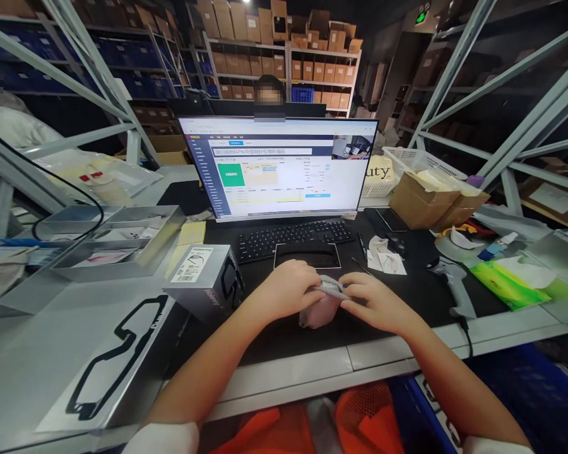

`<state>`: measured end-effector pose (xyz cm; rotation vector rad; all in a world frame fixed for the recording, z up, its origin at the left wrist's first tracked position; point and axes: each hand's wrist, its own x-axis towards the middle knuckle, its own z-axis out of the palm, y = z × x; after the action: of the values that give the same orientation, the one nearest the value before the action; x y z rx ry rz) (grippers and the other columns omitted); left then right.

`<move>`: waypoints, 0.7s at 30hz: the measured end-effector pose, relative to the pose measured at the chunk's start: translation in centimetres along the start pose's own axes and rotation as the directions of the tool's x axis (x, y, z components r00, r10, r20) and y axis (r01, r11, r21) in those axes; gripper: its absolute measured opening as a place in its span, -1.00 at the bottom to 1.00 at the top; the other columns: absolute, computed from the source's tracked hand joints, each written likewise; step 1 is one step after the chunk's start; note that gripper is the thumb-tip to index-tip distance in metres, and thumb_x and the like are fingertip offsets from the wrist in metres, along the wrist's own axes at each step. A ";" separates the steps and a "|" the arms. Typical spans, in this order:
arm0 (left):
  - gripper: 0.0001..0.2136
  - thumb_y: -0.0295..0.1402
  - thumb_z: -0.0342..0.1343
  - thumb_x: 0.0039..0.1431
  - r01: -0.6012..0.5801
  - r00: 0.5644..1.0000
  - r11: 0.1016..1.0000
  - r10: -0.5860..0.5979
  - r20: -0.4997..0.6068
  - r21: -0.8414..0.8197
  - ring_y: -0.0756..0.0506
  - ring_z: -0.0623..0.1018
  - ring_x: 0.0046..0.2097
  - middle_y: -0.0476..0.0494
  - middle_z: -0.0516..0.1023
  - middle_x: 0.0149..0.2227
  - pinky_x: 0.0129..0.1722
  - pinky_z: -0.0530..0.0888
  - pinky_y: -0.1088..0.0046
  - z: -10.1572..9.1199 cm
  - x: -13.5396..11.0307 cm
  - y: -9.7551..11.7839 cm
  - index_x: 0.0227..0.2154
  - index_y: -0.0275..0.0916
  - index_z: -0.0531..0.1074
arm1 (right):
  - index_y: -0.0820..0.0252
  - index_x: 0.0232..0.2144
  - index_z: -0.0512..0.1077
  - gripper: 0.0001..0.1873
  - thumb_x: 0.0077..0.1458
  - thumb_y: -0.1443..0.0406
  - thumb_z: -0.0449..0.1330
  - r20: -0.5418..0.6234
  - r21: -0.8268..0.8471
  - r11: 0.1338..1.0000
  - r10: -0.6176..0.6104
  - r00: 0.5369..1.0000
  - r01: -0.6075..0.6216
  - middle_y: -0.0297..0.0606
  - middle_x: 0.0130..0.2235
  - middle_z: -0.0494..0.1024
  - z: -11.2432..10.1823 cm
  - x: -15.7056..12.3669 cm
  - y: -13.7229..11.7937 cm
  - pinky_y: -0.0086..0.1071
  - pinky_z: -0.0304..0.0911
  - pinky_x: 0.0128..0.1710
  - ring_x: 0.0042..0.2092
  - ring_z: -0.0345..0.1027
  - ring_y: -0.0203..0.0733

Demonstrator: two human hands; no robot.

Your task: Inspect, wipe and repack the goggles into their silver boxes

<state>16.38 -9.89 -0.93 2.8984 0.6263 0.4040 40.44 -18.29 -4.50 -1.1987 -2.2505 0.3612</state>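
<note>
A small greyish-pink cloth pouch [320,311] is held between my hands above the black desk mat [274,334]. My left hand [291,287] pinches the left side of its rim, fingers closed. My right hand [376,299] has its fingers closed on the right side of the rim. The mouth of the pouch faces up, and something pale shows in it that I cannot make out. Just beyond my hands lies a flat dark rectangle with a white border [307,255]. To the left stands a grey printed box [194,293] with a label.
A keyboard [296,238] and a lit monitor [284,176] stand ahead. On the right are a barcode scanner [454,287], crumpled paper [383,255], a green tissue pack [506,284] and a cardboard box [423,198]. Grey trays [118,268] and a silver box [118,366] are left.
</note>
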 end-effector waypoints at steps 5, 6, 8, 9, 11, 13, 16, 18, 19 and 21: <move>-0.90 -0.30 0.21 0.17 0.060 0.996 0.993 -0.053 0.066 -0.104 -0.09 0.52 -0.29 -0.05 0.53 -0.33 -0.31 0.36 0.39 -0.5 -1.0 0.8 -0.39 -0.20 0.47 | 0.11 -0.32 0.56 -0.67 0.36 0.22 0.03 0.007 -0.040 0.999 0.032 0.999 -0.032 -0.16 -0.07 0.54 -0.1 0.0 -1.2 -0.14 0.29 0.03 -0.01 0.40 -0.06; -0.93 -0.34 0.21 0.15 0.060 0.996 0.992 -0.051 0.075 -0.114 -0.09 0.52 -0.29 -0.05 0.52 -0.32 -0.32 0.36 0.41 -0.5 -1.0 0.9 -0.38 -0.19 0.47 | 0.11 -0.34 0.56 -0.69 0.34 0.22 0.05 0.000 -0.075 0.996 0.051 0.999 -0.050 -0.16 -0.10 0.55 -0.1 0.1 -1.3 -0.14 0.30 0.00 -0.04 0.42 -0.05; -0.97 -0.42 0.17 0.15 0.029 0.996 0.993 -0.020 0.085 -0.113 -0.07 0.51 -0.29 -0.05 0.50 -0.31 -0.31 0.36 0.43 -0.4 -0.8 1.1 -0.40 -0.20 0.46 | 0.12 -0.34 0.55 -0.80 0.27 0.22 0.16 -0.008 -0.139 0.987 0.086 0.996 -0.086 -0.15 -0.10 0.55 -0.2 0.3 -1.5 -0.15 0.32 -0.04 -0.06 0.43 -0.03; -0.94 -0.45 0.14 0.16 0.001 0.997 0.994 0.007 0.081 -0.109 -0.07 0.50 -0.28 -0.05 0.50 -0.30 -0.29 0.37 0.43 -0.2 -0.7 1.2 -0.41 -0.20 0.47 | 0.12 -0.32 0.54 -0.86 0.23 0.22 0.22 -0.013 -0.160 0.982 0.103 0.995 -0.104 -0.15 -0.08 0.55 -0.2 0.4 -1.7 -0.15 0.32 -0.04 -0.05 0.43 -0.02; -0.89 -0.49 0.10 0.18 -0.056 0.997 0.993 0.062 0.053 -0.104 -0.06 0.50 -0.25 -0.08 0.50 -0.27 -0.25 0.38 0.43 0.0 -0.3 1.3 -0.43 -0.21 0.47 | 0.12 -0.23 0.53 -0.85 0.16 0.20 0.30 -0.022 -0.182 0.973 0.140 0.990 -0.141 -0.12 -0.05 0.54 -0.3 0.6 -2.0 -0.14 0.33 -0.04 -0.04 0.43 0.01; -0.86 -0.49 0.08 0.20 -0.103 0.994 0.989 0.105 0.012 -0.110 -0.07 0.50 -0.22 -0.10 0.51 -0.25 -0.21 0.40 0.42 0.3 -0.1 1.5 -0.44 -0.22 0.47 | 0.12 -0.15 0.53 -0.76 0.14 0.18 0.32 0.003 -0.189 0.969 0.161 0.987 -0.158 -0.12 -0.06 0.53 -0.4 0.8 -2.3 -0.15 0.34 -0.06 -0.06 0.43 0.01; -0.88 -0.45 0.09 0.22 -0.153 0.988 0.975 0.149 -0.036 -0.159 -0.10 0.51 -0.14 -0.16 0.50 -0.15 -0.14 0.44 0.39 0.9 0.1 1.9 -0.41 -0.23 0.48 | 0.11 -0.18 0.54 -0.82 0.25 0.18 0.20 0.064 -0.128 0.978 0.171 0.983 -0.162 -0.12 -0.01 0.50 -0.5 1.4 -2.3 -0.18 0.35 -0.05 -0.06 0.43 -0.05; -0.91 -0.47 0.08 0.20 -0.147 0.989 0.968 0.137 -0.064 -0.201 -0.10 0.53 -0.10 -0.20 0.48 -0.03 -0.09 0.47 0.37 1.2 0.2 2.0 -0.36 -0.23 0.48 | 0.12 -0.24 0.55 -0.79 0.31 0.22 0.12 0.082 -0.045 0.988 0.153 0.985 -0.150 -0.13 0.08 0.45 -0.5 1.7 -1.7 -0.18 0.32 0.04 0.02 0.41 -0.07; -0.90 -0.49 0.09 0.18 -0.132 0.989 0.966 0.116 -0.088 -0.222 -0.11 0.53 -0.07 -0.21 0.45 0.03 -0.05 0.48 0.36 1.3 0.2 1.9 -0.30 -0.23 0.49 | 0.13 -0.27 0.55 -0.77 0.32 0.23 0.10 0.066 -0.001 0.990 0.140 0.988 -0.141 -0.13 0.11 0.43 -0.6 1.9 -1.3 -0.17 0.30 0.09 0.06 0.40 -0.06; -0.75 -0.46 0.13 0.16 -0.080 0.985 0.963 0.037 -0.168 -0.256 -0.15 0.52 0.04 -0.25 0.39 0.15 0.06 0.47 0.29 1.4 0.3 1.4 -0.09 -0.20 0.46 | 0.13 -0.31 0.55 -0.75 0.31 0.22 0.10 -0.021 0.076 0.990 0.118 0.993 -0.116 -0.14 0.14 0.43 -0.9 2.1 -0.2 -0.14 0.25 0.16 0.12 0.36 -0.04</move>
<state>17.58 -11.19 -1.88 2.6539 0.4687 0.6808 39.89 -16.68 -2.87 -1.2918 -2.1313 0.4688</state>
